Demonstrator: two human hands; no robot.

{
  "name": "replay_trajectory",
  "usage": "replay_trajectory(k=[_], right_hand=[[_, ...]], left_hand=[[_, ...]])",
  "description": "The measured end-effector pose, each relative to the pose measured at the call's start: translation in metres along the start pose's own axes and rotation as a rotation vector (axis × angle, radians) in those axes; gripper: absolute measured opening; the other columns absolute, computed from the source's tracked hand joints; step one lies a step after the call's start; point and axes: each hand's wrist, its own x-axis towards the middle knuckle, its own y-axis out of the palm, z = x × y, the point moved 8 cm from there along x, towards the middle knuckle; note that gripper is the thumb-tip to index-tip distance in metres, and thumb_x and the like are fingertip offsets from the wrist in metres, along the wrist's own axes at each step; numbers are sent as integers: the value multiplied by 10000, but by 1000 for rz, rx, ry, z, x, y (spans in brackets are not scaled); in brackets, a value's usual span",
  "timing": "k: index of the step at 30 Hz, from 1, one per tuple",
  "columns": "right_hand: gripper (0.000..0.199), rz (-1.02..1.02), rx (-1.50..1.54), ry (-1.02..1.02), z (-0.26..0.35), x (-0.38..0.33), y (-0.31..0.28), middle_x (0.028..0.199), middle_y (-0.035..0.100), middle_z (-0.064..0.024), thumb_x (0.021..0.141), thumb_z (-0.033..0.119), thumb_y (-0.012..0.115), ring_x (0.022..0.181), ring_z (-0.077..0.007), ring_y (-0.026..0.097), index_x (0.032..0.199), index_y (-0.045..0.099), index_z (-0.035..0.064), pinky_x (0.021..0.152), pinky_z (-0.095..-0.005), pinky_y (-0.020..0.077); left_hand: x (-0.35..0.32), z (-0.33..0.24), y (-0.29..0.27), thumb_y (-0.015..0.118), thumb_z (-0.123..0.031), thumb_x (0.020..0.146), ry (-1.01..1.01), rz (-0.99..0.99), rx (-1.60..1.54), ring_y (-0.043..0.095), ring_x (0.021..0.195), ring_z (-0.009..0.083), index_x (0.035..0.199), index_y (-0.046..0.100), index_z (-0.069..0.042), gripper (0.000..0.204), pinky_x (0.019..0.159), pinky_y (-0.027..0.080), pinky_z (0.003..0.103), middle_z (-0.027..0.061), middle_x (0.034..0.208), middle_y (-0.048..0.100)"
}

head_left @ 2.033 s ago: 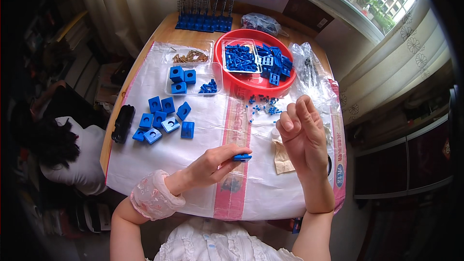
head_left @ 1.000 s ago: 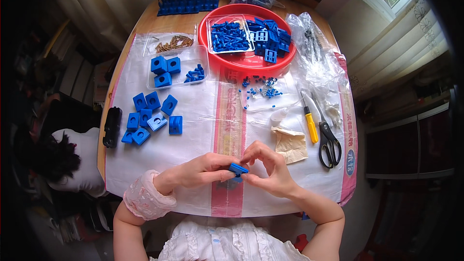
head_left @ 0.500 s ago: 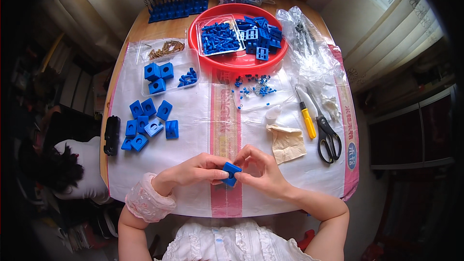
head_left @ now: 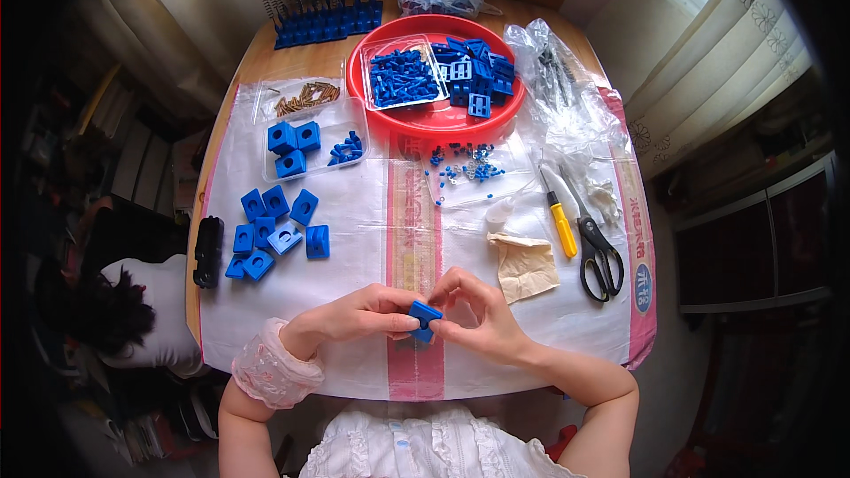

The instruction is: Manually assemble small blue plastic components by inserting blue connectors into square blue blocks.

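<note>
A small blue plastic block (head_left: 425, 309) is held above the front middle of the table. My left hand (head_left: 367, 312) pinches its left side between thumb and fingers. From the other side, the thumb and curled fingers of my right hand (head_left: 481, 317) close on the block's right edge. My fingertips hide part of the block, and whether a smaller piece is between them I cannot make out. To the left lies a loose group of similar blue blocks with round holes (head_left: 264, 230), several in number.
Behind are a clear box (head_left: 361, 147) with blue parts, brass-coloured pins (head_left: 307, 99) and a red tray (head_left: 443, 130) of blue pieces. Small blue bits (head_left: 478, 165) lie centre right, near a yellow-handled screwdriver (head_left: 561, 228), black scissors (head_left: 602, 261) and a beige cloth (head_left: 524, 267). A person (head_left: 150, 310) is at left.
The whole view has shifted slightly, so the table's things sit a little lower. Both hands keep their grip, and the block is tilted slightly differently.
</note>
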Motion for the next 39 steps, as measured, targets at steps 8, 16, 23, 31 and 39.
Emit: replay_trajectory(k=[8, 16, 23, 31, 39], right_hand=[[518, -119, 1104, 282, -24, 9, -18, 1037, 601, -57, 1020, 230, 517, 1023, -154, 553, 1433, 459, -77, 969, -319, 452], [396, -203, 1353, 301, -43, 11, -20, 968, 596, -86, 1033, 150, 526, 966, -186, 518, 1357, 485, -74, 858, -295, 473], [222, -91, 1298, 222, -46, 12, -19, 953, 611, -61, 993, 151, 658, 930, -152, 557, 1149, 601, 4, 887, -279, 470], [160, -116, 1037, 197, -57, 15, -26, 929, 657, -67, 999, 183, 664, 850, -119, 583, 1014, 647, 24, 793, -245, 497], [216, -95, 1009, 202, -44, 14, -24, 912, 673, -83, 1036, 216, 604, 825, -134, 601, 1061, 647, 5, 781, -262, 500]], left_hand=[[1, -9, 1, 602, -200, 1029, 20, 0, -86, 519, 814, 75, 1346, 613, 3, 377, 733, 458, 232, 40, 1078, 661], [1, -8, -1, 614, -204, 1017, 13, -20, -126, 528, 820, 61, 1354, 615, 5, 396, 727, 457, 217, 25, 1061, 658], [1, -2, -4, 596, -161, 1022, 32, -48, -95, 582, 865, 83, 1366, 601, -8, 377, 760, 477, 231, 31, 1064, 675], [4, -38, 6, 580, 42, 938, 341, -192, 644, 672, 1052, 294, 1325, 589, -35, 396, 915, 518, 374, 153, 1127, 675], [-1, -53, 11, 599, 139, 847, 467, -246, 786, 672, 1069, 324, 1311, 607, -35, 495, 939, 530, 388, 149, 1164, 677]])
